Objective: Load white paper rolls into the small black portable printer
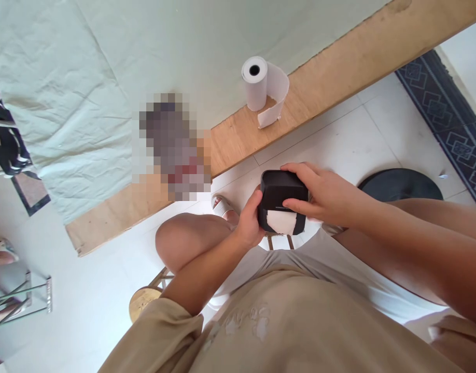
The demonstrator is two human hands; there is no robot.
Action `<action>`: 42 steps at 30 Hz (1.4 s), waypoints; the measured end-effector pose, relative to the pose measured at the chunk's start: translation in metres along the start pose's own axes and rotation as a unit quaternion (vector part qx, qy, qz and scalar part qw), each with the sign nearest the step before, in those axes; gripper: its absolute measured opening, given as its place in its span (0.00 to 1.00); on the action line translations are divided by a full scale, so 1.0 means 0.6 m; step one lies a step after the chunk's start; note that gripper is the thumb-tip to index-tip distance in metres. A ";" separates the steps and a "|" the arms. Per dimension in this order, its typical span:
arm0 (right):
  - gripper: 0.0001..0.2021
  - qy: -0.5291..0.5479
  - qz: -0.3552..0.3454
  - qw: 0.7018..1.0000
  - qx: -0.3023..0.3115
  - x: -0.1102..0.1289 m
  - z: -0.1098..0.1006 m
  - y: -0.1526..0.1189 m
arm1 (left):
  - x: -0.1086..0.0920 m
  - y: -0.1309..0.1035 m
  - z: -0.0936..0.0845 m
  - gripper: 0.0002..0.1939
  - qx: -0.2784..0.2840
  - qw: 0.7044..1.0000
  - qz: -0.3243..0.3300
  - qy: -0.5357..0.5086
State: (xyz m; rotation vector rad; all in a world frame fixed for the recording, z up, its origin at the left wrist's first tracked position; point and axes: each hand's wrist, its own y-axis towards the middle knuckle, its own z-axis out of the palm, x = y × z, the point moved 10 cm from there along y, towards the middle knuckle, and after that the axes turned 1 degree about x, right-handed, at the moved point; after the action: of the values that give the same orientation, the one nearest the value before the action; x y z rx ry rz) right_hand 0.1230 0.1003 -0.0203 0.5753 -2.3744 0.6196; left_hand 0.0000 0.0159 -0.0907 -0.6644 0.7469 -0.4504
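Note:
A small black box-shaped device (281, 187) is held above my lap, with a piece of white paper (281, 221) showing on its lower side. My left hand (251, 220) grips its left side, thumb along the edge. On the right, my right hand (313, 191) has its fingers over the top and face of the device. A white paper roll (255, 85) with a black core stands upright near the table edge, its loose end curling out to the right with a torn tip.
The table has a wooden edge (238, 142) and a pale green cloth (207, 46). A pixelated item lies at the edge. Below are a round stool (141, 303), a black round object (401, 185), a metal-legged stool (38, 295) and another person's foot (3, 254).

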 end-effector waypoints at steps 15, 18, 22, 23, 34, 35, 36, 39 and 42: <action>0.27 -0.050 -0.162 0.984 -0.061 0.022 -0.035 -0.042 | -0.003 0.012 0.006 0.21 -0.058 0.998 -0.003 0.002; 0.26 -0.066 -0.184 0.976 -0.091 0.039 -0.049 -0.046 | 0.005 0.016 0.005 0.19 -0.065 0.998 -0.025 -0.003; 0.11 -0.102 -0.202 0.954 -0.196 0.077 -0.099 -0.058 | 0.020 0.018 0.005 0.22 -0.056 0.997 -0.059 -0.014; 0.11 -0.100 -0.210 0.943 -0.237 0.087 -0.116 -0.066 | 0.018 0.019 0.007 0.23 -0.046 0.998 -0.052 -0.004; 0.14 -0.270 -0.091 0.949 -0.135 0.035 -0.042 -0.039 | -0.003 0.010 0.033 0.38 0.010 0.996 0.004 0.088; 0.14 -0.271 -0.070 0.956 -0.091 0.025 -0.029 -0.032 | -0.003 0.010 0.033 0.38 0.008 0.996 0.003 0.093; 0.13 -0.267 -0.054 0.960 -0.056 0.019 -0.021 -0.027 | -0.002 0.010 0.032 0.38 0.006 0.995 0.001 0.097; 0.08 -0.245 -0.017 0.969 0.002 0.014 -0.015 -0.015 | 0.000 0.010 0.030 0.35 0.003 0.994 0.001 0.108; 0.06 -0.188 0.037 0.981 0.033 0.001 -0.030 -0.012 | 0.005 0.011 0.030 0.33 0.005 0.994 -0.009 0.106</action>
State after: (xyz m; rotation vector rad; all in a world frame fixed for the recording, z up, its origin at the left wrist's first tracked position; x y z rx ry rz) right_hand 0.1342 0.1043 -0.0053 0.6848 -2.7471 0.6746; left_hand 0.0161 0.0256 -0.0868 -0.6196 0.9387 -0.5454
